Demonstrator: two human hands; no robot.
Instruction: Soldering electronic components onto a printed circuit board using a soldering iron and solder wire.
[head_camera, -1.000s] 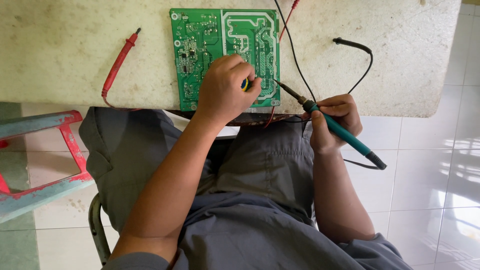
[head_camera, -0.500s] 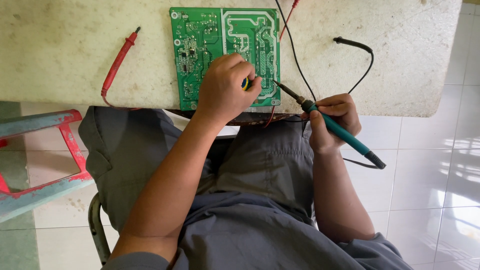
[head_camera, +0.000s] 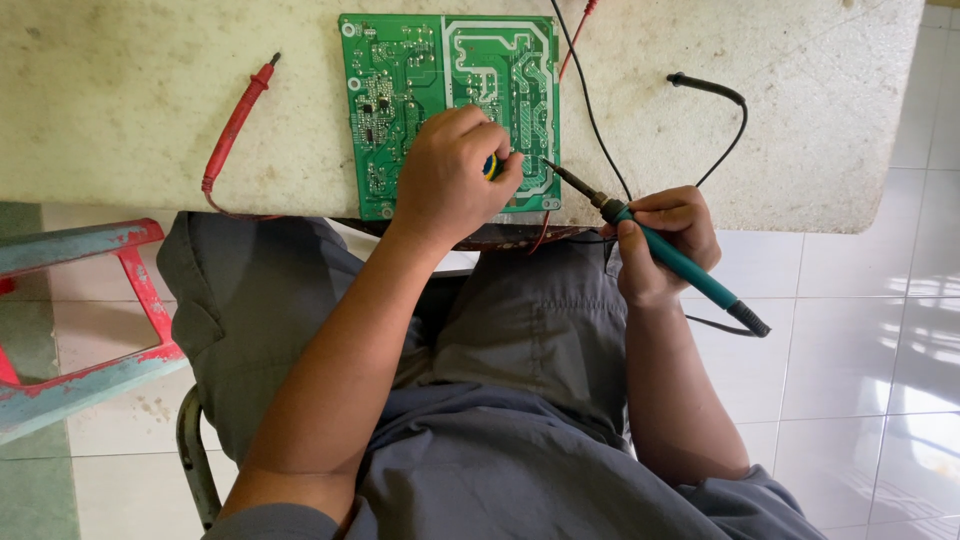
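The pale, stained tabletop (head_camera: 150, 110) carried everything just as it had a second before, and on it the green circuit board (head_camera: 450, 110) lay flat at the near edge, solder side up, not shifted at all. Over the board's lower right part sat the left hand (head_camera: 452, 178), fist-like, its grip closed around a small yellow-and-blue thing (head_camera: 489, 166) that only peeked out between the fingers; what it was could not be told. That hand had barely stirred from the earlier frames, perhaps rolling a touch toward the board's right side. The right hand (head_camera: 665, 245) hovered off the tabletop's near edge above the grey trousers, its grip wrapped tight on the teal handle of the soldering iron (head_camera: 660, 250), and here was the one small change: the iron's dark tip (head_camera: 548, 165) had crept in, now just beside the left hand's fingertips and down at the board's right-hand traces, judging by the angle about touching. So the work read as contact made or nearly made at one joint. The red probe (head_camera: 235, 125) lay well apart at left, and the black lead (head_camera: 715, 95) curled at right, both unmoved.
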